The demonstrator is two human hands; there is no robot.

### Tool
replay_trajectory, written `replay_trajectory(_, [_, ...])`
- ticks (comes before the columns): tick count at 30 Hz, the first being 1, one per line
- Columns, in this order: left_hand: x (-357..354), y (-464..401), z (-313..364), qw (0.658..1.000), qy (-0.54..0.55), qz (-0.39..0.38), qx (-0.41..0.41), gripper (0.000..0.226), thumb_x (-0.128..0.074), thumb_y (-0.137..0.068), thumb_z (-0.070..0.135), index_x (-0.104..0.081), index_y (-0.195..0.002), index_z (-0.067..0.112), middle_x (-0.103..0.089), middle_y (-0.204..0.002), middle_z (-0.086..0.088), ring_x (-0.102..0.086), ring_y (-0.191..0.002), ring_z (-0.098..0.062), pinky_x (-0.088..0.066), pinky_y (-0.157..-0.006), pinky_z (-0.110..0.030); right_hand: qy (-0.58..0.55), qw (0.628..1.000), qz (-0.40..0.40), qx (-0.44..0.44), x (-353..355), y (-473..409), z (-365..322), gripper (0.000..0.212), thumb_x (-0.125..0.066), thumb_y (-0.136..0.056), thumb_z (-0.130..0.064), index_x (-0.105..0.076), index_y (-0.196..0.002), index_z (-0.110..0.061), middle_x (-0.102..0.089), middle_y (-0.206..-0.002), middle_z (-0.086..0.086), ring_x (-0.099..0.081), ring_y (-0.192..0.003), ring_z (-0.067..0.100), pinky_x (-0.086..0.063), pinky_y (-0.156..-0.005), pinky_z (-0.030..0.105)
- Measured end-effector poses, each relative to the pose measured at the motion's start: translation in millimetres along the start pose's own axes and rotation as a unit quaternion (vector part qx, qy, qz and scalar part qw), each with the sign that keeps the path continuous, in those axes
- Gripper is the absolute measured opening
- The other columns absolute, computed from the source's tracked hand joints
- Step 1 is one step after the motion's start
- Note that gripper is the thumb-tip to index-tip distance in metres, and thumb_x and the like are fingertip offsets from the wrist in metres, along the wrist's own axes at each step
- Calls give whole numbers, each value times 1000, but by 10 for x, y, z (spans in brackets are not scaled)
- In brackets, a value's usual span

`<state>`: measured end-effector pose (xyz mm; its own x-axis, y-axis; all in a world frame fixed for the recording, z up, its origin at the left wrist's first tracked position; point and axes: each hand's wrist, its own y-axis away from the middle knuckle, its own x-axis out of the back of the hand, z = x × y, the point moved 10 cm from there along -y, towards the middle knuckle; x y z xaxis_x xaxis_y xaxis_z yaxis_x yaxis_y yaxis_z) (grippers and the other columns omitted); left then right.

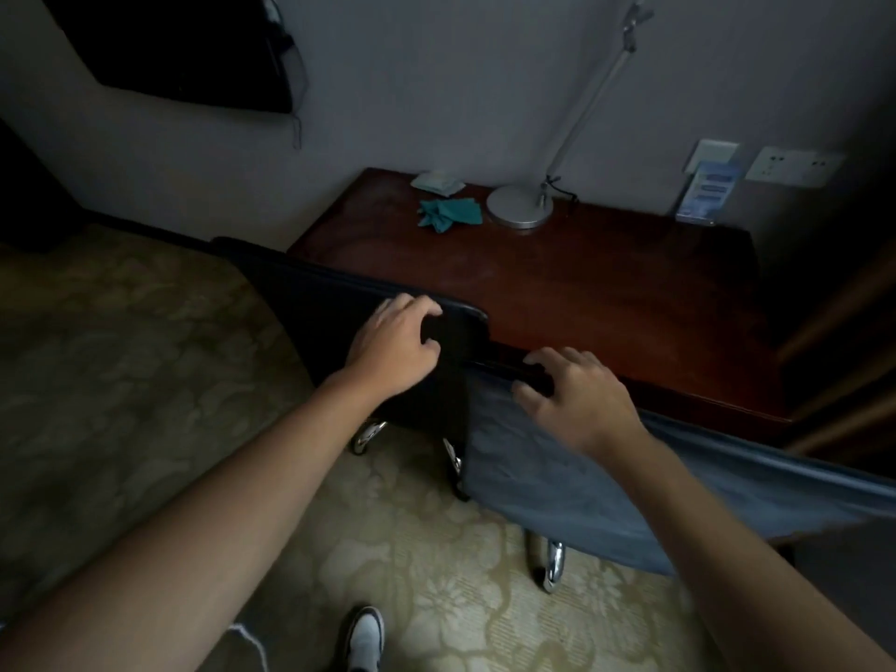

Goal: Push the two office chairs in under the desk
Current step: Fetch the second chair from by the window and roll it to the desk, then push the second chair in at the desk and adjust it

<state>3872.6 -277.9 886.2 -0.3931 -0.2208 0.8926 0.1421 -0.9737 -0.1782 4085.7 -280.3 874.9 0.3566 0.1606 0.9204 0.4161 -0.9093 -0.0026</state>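
Patterned carpet (145, 361) covers the floor of a dim room, and a white shoe (366, 637) is seen at the bottom edge. Nearest, the right chair (630, 482), its back blue-grey, is tilted along the front edge of the surface (606, 303), with chrome legs (552, 565) showing below. The right hand (577, 395) is laid on its top rail, fingers (533, 375) curled over the rail and grasping it. Just beside it, the left chair (310, 293), dark, stands against the left front corner of the surface; its top edge is gripped by the left hand (392, 341). Farther back on the dark wood, a teal cloth (451, 213), a lamp (520, 206) and a blue leaflet (705, 191) are seen by the wall.
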Motion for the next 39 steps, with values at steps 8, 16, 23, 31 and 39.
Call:
replay_trajectory(8, [-125, -800, -1246, 964, -216, -150, -32, 99, -71, -76, 50, -10, -151, 26, -19, -157, -11, -9, -147, -30, -8, -117, -50, 5, 995, -7, -95, -669, -886, -592, 77, -56, -87, -50, -17, -149, -27, -47, -136, 10, -44, -124, 31, -43, -96, 44])
replay_trajectory(16, [-38, -1018, -1458, 980, -164, -50, -104, 53, -59, -80, 64, -55, -113, 22, -60, -111, -1, -51, -110, -24, -32, -95, -43, 31, 978, -32, -205, -1084, -1441, -482, 79, -73, -77, -42, -26, -138, -26, -36, -131, 10, -51, -110, 41, -48, -82, 45])
replay_trajectory(23, [167, -769, -1834, 976, -148, -85, -136, 46, -65, -77, 60, -57, -103, 24, -61, -106, 3, -52, -104, -22, -35, -90, -40, 122, 981, 42, -146, -1183, -1215, -1077, 59, -62, -81, -59, -45, -123, -22, -53, -110, 8, -62, -85, 35, -42, -62, 34])
replay_trajectory(31, [301, -393, -2026, 977, -153, -81, -126, 44, -68, -73, 60, -57, -101, 28, -61, -104, 7, -52, -103, -18, -35, -88, -39, 137, 981, 10, -135, -1323, -867, -1397, 58, -59, -81, -63, -50, -124, -26, -56, -105, 3, -65, -82, 34, -37, -59, 32])
replay_trajectory(39, [193, -375, -1787, 978, -175, -79, -81, 47, -65, -78, 59, -57, -110, 25, -61, -111, 5, -51, -109, -20, -35, -90, -41, 157, 979, -29, -126, -1328, -1103, -1181, 46, -63, -83, -52, -51, -121, -32, -59, -104, -1, -64, -87, 29, -41, -61, 33])
